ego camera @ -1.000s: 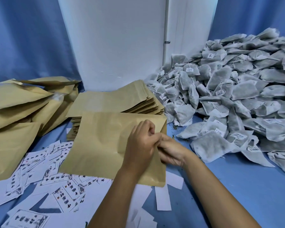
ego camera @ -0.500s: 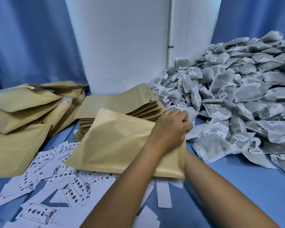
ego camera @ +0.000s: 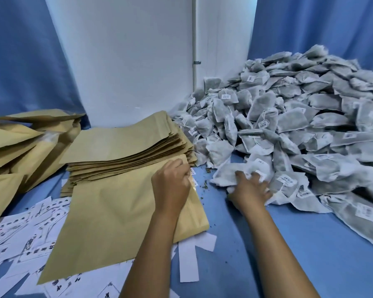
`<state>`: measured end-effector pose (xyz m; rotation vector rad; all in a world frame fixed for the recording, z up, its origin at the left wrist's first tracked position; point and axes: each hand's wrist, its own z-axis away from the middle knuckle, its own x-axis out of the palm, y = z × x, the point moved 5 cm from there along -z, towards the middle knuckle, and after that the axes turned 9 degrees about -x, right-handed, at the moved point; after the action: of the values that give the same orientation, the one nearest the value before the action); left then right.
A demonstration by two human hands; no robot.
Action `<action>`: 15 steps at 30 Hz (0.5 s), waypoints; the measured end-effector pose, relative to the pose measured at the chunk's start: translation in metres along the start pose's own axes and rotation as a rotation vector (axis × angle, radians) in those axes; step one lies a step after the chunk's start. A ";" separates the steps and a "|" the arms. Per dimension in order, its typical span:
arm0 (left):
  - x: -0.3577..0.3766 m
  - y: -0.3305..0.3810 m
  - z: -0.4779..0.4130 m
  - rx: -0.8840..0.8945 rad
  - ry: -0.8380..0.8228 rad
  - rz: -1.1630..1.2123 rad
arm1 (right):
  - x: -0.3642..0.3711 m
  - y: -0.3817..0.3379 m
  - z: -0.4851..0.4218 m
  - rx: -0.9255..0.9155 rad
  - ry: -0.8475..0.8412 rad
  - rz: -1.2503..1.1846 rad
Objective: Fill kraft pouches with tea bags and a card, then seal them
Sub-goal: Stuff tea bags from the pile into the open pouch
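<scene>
One kraft pouch (ego camera: 116, 214) lying flat on the blue bench (ego camera: 246, 244), its right end toward the tea bags, its near corner over scattered printed cards (ego camera: 19, 237). Left hand (ego camera: 170, 183) on the pouch's right end, fingers curled at the opening edge, gripping it there. Right hand (ego camera: 249, 190) just beside, reaching into the near edge of the tea bag pile (ego camera: 299, 130), fingers curled around a white tea bag (ego camera: 235, 172) at the foot of the heap. Behind the pouch, touching its far edge, a thick stack of empty flat pouches (ego camera: 125, 147), fanned slightly at the right side. Far left, a looser heap of bulkier pouches (ego camera: 15, 147), some tilted against one another. Loose specks of tea (ego camera: 205, 186) on the bench between the two hands. Two plain white slips (ego camera: 187, 261) near the pouch's front right corner, partly under the left forearm. Farther back, a white wall panel (ego camera: 127, 61) with a thin vertical pipe (ego camera: 194, 39), blue curtain (ego camera: 19, 50) on both sides. Tea bags greyish, many with small printed labels, piled high toward the right edge of view.
</scene>
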<state>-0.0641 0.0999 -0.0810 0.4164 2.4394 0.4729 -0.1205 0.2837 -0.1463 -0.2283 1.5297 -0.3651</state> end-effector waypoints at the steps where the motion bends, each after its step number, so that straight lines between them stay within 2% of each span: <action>1: 0.005 -0.002 0.004 -0.013 -0.016 0.020 | -0.001 -0.001 -0.002 -0.003 0.022 -0.056; 3: 0.011 -0.005 0.006 -0.027 -0.046 0.052 | -0.009 -0.003 -0.007 -0.062 0.177 -0.206; 5: 0.012 -0.010 0.006 -0.069 -0.058 0.075 | -0.025 -0.004 -0.002 -0.161 0.447 -0.358; 7: 0.012 -0.015 0.006 -0.119 -0.058 0.098 | -0.041 -0.003 0.001 -0.200 0.720 -0.381; 8: 0.012 -0.017 0.006 -0.126 -0.059 0.108 | -0.044 -0.004 -0.002 -0.176 0.769 -0.350; 9: 0.012 -0.017 0.007 -0.123 -0.062 0.115 | -0.043 -0.006 -0.011 -0.136 0.729 -0.317; 12: 0.013 -0.015 0.009 -0.100 -0.079 0.128 | -0.008 -0.005 -0.041 -0.010 0.272 -0.279; 13: 0.013 -0.015 0.010 -0.098 -0.079 0.130 | 0.005 -0.004 -0.048 -0.007 0.167 -0.273; 15: 0.013 -0.016 0.008 -0.104 -0.072 0.120 | 0.018 -0.002 -0.057 -0.032 0.118 -0.185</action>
<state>-0.0715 0.0927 -0.1006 0.5282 2.3175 0.6216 -0.1769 0.2803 -0.1642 -0.3800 1.6361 -0.5082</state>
